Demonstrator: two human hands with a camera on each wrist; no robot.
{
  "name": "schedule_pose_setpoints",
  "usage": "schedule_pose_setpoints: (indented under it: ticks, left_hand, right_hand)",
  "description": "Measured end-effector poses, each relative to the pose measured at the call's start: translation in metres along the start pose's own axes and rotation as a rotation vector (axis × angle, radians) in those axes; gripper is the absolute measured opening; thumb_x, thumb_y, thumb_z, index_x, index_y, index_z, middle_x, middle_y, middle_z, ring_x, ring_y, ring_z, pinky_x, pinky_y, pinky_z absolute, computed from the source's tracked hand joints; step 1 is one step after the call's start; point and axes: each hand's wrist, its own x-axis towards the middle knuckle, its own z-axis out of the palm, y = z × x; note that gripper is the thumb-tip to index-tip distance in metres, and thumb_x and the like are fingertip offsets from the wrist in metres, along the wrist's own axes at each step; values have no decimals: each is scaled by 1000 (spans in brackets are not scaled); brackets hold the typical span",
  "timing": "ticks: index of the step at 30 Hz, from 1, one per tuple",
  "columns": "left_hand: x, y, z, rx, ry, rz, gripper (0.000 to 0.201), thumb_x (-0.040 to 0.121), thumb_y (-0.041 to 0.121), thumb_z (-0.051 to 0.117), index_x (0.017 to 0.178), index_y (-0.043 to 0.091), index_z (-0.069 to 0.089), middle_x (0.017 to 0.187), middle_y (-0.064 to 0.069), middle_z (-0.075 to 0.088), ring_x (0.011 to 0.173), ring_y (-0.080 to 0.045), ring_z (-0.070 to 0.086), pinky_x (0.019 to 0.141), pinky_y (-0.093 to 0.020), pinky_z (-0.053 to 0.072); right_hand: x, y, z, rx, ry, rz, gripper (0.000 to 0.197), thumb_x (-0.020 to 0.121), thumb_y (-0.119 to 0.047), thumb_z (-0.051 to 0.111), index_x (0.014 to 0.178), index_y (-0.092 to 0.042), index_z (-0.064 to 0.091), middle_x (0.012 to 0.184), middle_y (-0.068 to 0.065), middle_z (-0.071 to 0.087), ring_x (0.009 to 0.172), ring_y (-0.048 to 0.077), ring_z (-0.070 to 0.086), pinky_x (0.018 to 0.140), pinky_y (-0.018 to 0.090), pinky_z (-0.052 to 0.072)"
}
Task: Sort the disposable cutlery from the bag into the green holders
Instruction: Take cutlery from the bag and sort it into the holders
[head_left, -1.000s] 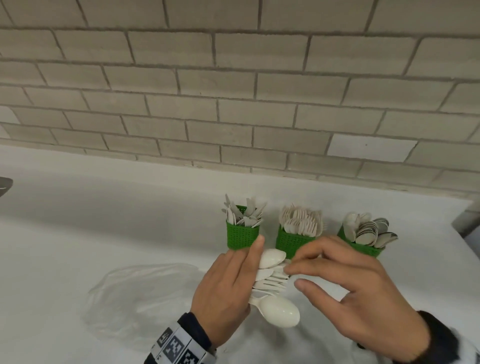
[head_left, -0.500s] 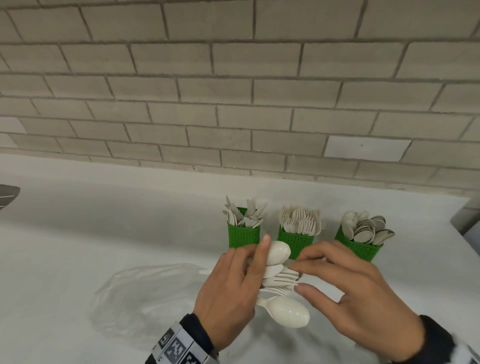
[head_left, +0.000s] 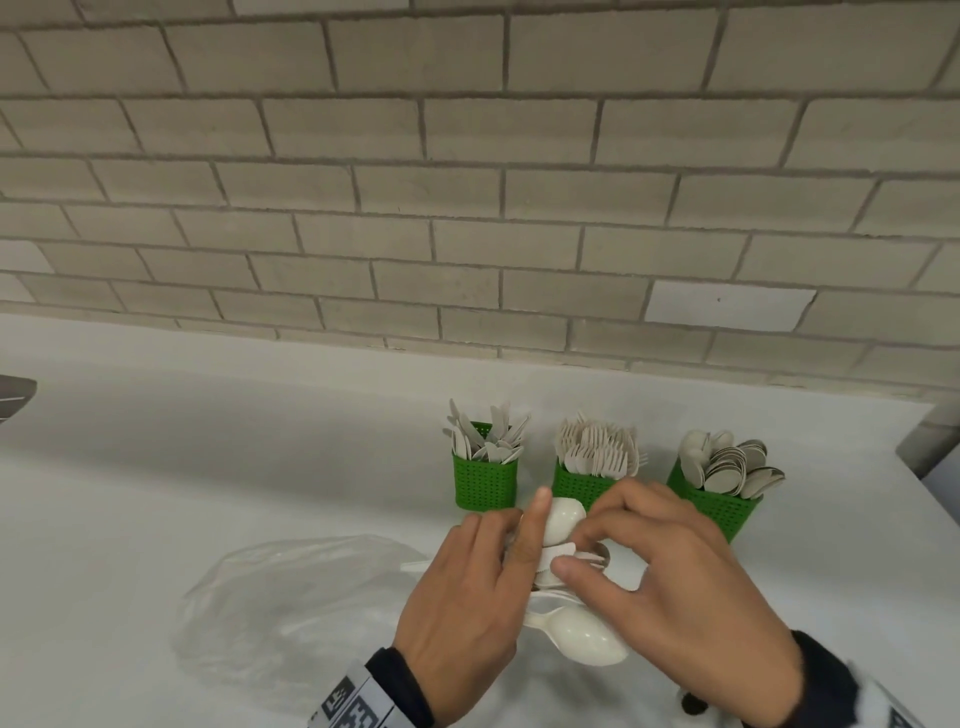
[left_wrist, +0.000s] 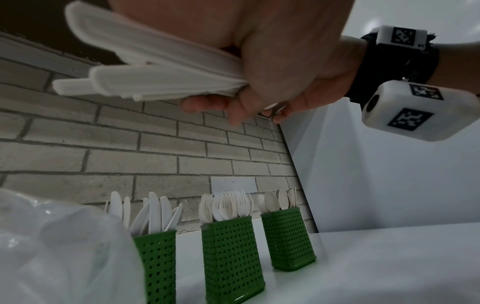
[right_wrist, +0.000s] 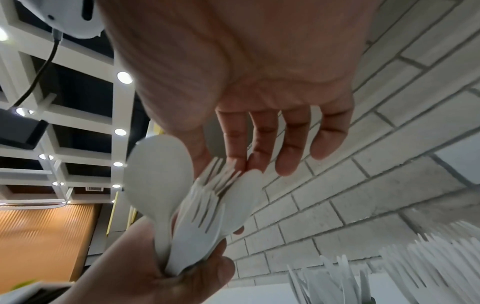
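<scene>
My left hand (head_left: 467, 587) grips a bundle of white cutlery (head_left: 563, 522), spoons and forks together, just in front of the green holders. Its handles (left_wrist: 155, 67) stick out behind the palm. My right hand (head_left: 675, 587) pinches the fork heads (right_wrist: 205, 207) in that bundle between thumb and index finger, its other fingers spread. One spoon bowl (head_left: 582, 636) hangs low between my hands. The left holder (head_left: 485, 480) has knives, the middle holder (head_left: 576, 486) forks, the right holder (head_left: 722, 512) spoons. The clear plastic bag (head_left: 291, 613) lies crumpled to the left.
A grey brick wall (head_left: 467, 208) runs close behind the holders. The white table (head_left: 208, 467) ends just right of the spoon holder, at its right edge (head_left: 924, 483). A dark object (head_left: 15, 395) pokes in at the far left.
Both hands drifted slightly up toward the holders. The right hand's thumb and index finger closed onto the fork heads in the bundle. The left hand kept its grip.
</scene>
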Motion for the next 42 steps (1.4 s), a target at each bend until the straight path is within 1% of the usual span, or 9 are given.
schedule_pose_setpoints:
  ticks: [5, 11, 14, 19, 22, 27, 31, 35, 42]
  left_hand:
    - [2, -3, -2, 5, -5, 0, 108, 64, 6, 77, 155, 10, 19, 115, -4, 46, 90, -20, 51, 67, -28, 51]
    - [3, -3, -3, -70, 33, -54, 101, 58, 7, 70, 149, 17, 27, 103, 4, 47, 79, -16, 53, 61, -24, 45]
    - [-1, -5, -1, -141, -10, -147, 98, 58, 10, 62, 148, 20, 24, 104, 4, 56, 76, -17, 58, 60, -27, 51]
    - [-13, -16, -3, -262, 0, -240, 83, 59, 10, 65, 134, 31, 37, 111, 13, 67, 82, -8, 61, 57, -23, 53]
    - [-15, -21, -5, -242, 14, -251, 86, 53, 10, 85, 125, 32, 45, 101, 17, 68, 80, -4, 59, 54, -21, 51]
    - [-16, -26, -4, -143, 99, -209, 75, 55, 17, 89, 118, 29, 48, 86, 14, 65, 69, -5, 57, 47, -26, 50]
    - [-16, -29, -7, -47, 137, -185, 47, 74, 33, 60, 119, 28, 48, 81, 11, 61, 66, -5, 51, 47, -23, 45]
    - [-16, -32, -7, -48, 142, -194, 48, 73, 37, 54, 119, 27, 49, 83, 11, 53, 57, -7, 50, 44, -19, 39]
    - [-14, -38, 4, -130, 149, -216, 77, 57, 19, 86, 122, 24, 46, 91, 8, 57, 56, -12, 57, 43, -24, 45]
  right_hand:
    - [6, -6, 5, 238, 97, 99, 13, 75, -28, 73, 65, -30, 66, 76, -10, 60, 76, 7, 60, 69, 14, 40]
    - [6, -7, -1, 429, 255, 67, 22, 75, -4, 77, 67, -23, 69, 76, -5, 64, 68, 14, 61, 63, 22, 48]
    - [5, -15, -10, 446, 376, 7, 13, 78, -9, 69, 70, -17, 65, 77, -4, 62, 68, 14, 61, 64, 19, 48]
    - [26, -22, -51, 566, 587, 0, 8, 94, -18, 56, 86, -20, 55, 83, 3, 71, 59, 23, 68, 59, 36, 56]
    - [59, -11, -56, 445, 535, -76, 11, 100, -22, 49, 91, -27, 51, 78, 2, 70, 61, 19, 70, 57, 38, 56]
    - [123, 19, -9, 149, 307, -101, 4, 98, -14, 52, 94, -16, 52, 73, 0, 67, 68, 1, 66, 62, 19, 54]
    - [151, 41, 43, 30, 45, -55, 11, 101, -16, 44, 92, -11, 48, 77, 8, 62, 75, 23, 65, 67, 39, 56]
    - [157, 64, 81, -71, -110, -55, 12, 101, -18, 41, 91, -12, 45, 74, 7, 60, 71, 30, 60, 64, 39, 53]
    - [158, 88, 114, -190, -241, 5, 17, 96, -15, 48, 89, -11, 64, 89, 5, 62, 89, 27, 54, 77, 37, 46]
